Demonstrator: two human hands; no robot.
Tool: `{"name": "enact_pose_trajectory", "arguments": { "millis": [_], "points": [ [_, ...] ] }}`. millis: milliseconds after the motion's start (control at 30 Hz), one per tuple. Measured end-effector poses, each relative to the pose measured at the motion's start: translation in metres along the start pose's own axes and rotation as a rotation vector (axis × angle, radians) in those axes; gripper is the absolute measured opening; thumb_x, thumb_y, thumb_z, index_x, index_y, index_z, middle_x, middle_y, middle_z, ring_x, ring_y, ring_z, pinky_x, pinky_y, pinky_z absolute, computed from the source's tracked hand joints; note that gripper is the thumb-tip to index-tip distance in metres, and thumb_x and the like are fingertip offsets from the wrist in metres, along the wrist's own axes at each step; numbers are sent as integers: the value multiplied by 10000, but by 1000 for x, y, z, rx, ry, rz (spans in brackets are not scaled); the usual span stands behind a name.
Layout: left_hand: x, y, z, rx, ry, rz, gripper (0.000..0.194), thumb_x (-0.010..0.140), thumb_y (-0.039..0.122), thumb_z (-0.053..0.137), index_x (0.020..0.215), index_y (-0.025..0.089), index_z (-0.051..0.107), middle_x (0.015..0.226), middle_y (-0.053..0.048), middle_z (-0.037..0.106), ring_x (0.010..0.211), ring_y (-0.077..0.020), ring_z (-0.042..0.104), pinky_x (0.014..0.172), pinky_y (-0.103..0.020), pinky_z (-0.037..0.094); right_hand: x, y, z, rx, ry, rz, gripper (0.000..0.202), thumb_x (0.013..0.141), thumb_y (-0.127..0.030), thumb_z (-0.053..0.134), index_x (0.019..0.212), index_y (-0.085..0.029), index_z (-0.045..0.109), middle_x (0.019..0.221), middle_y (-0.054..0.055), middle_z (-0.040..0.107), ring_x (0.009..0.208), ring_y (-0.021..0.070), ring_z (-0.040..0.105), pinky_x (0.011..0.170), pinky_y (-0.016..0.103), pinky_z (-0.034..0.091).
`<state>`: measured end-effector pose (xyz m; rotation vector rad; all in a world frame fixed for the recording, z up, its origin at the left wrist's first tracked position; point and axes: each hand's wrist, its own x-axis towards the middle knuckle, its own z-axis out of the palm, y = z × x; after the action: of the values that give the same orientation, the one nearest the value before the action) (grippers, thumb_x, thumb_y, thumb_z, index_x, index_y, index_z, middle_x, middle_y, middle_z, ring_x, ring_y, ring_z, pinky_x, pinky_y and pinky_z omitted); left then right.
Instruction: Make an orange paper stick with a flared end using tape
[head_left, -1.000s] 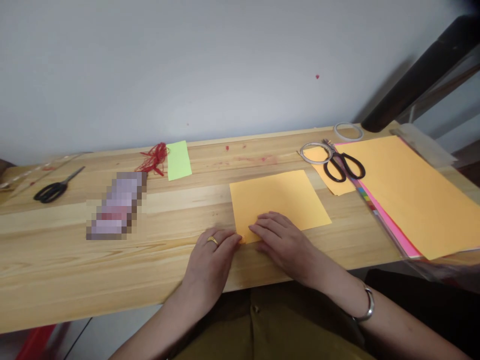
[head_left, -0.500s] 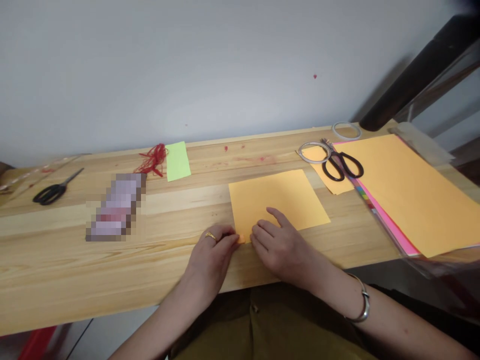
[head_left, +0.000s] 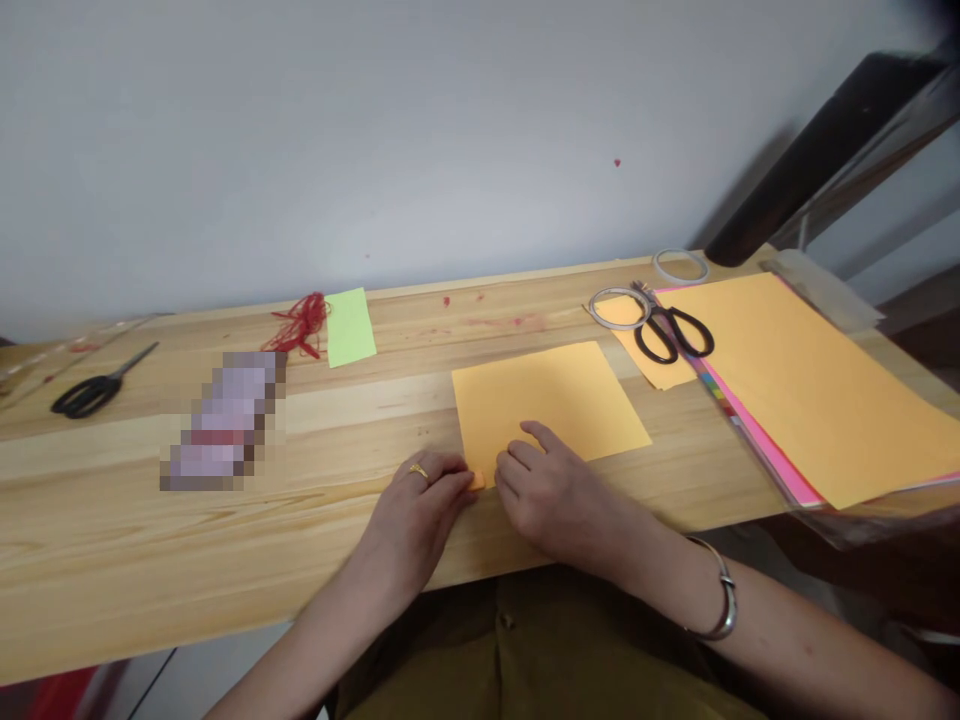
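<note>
An orange sheet of paper lies on the wooden table in front of me. My left hand, with a ring on one finger, pinches the sheet's near left corner. A small folded bit of orange shows at its fingertips. Just to the right, my right hand rests on the near edge of the same sheet. Its lower fingers are curled against the paper and the index finger is lifted. The right palm and thumb are hidden, as is the paper's edge beneath that hand.
At the right, black-handled scissors and a tape roll lie by a stack of orange sheets. Another tape roll is behind. Leftward are a green paper, red string, a blurred-out object and more scissors.
My view has shifted a little, so the things on the table appear slightly further left. Both hands stay at the near edge of the orange sheet, the left still pinching its corner.
</note>
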<state>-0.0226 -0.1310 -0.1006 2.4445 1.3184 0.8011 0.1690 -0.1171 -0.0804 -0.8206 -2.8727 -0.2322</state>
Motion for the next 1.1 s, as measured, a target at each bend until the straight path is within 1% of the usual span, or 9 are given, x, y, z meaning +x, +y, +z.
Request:
{"name": "enact_pose_trajectory", "arguments": {
  "millis": [200,400,533,667,767,833,933,967,1100],
  "points": [
    [1,0,1,-2,-10,-17,190,865,173,475,842,188,663,870,-51,663,793,-170,608,674,-305,507,-3,-5,4,-40,36,-13,240,860,-61,383,865,-87,621,759,110,591,724,204,514,913,495,382],
    [-2,-2,1,1,-56,-10,147,871,205,499,888,190,645,927,-51,642,843,-170,596,718,-305,499,-6,-1,14,11,67,37,230,879,-80,373,835,-120,596,787,88,569,767,212,505,866,450,398],
    [-4,-1,2,-2,-67,-17,107,850,227,547,886,191,640,936,-54,635,845,-172,589,732,-319,500,-3,5,11,93,36,77,192,874,-86,406,814,-127,584,801,87,567,788,209,496,806,399,409],
    [-4,4,1,-12,-69,-8,134,858,196,517,886,200,648,926,-45,645,848,-172,595,733,-321,496,-4,8,2,177,-28,84,163,869,-92,431,811,-133,578,814,88,571,813,210,496,764,364,407],
    [-4,7,-1,-26,-85,-16,158,860,164,494,895,198,644,919,-43,644,847,-167,595,730,-313,495,-7,8,-1,221,-55,91,144,858,-87,447,835,-132,582,835,90,576,830,211,497,775,363,399],
    [-4,8,-1,-37,-91,-32,171,858,154,484,903,197,643,928,-48,641,850,-170,594,730,-317,499,-9,6,2,260,-20,121,134,883,-145,455,850,-134,584,842,90,578,847,210,499,790,368,392],
    [-6,8,-1,-43,-79,-55,174,859,158,477,913,193,639,972,-66,626,876,-181,590,741,-330,504,-11,4,10,325,62,178,182,910,-272,466,892,-136,587,852,85,579,877,214,498,802,375,382],
    [-6,8,0,-48,-74,-64,172,860,158,477,913,191,637,987,-72,618,882,-182,588,743,-330,505,-11,3,13,343,84,191,179,911,-268,466,904,-137,588,855,81,580,877,211,496,803,372,378],
    [-6,9,0,-68,-74,-83,171,855,145,476,904,185,635,997,-77,593,866,-172,582,729,-315,506,-9,0,20,405,128,216,141,895,-141,453,893,-152,594,853,61,581,858,187,482,787,343,361]
  ]
}}
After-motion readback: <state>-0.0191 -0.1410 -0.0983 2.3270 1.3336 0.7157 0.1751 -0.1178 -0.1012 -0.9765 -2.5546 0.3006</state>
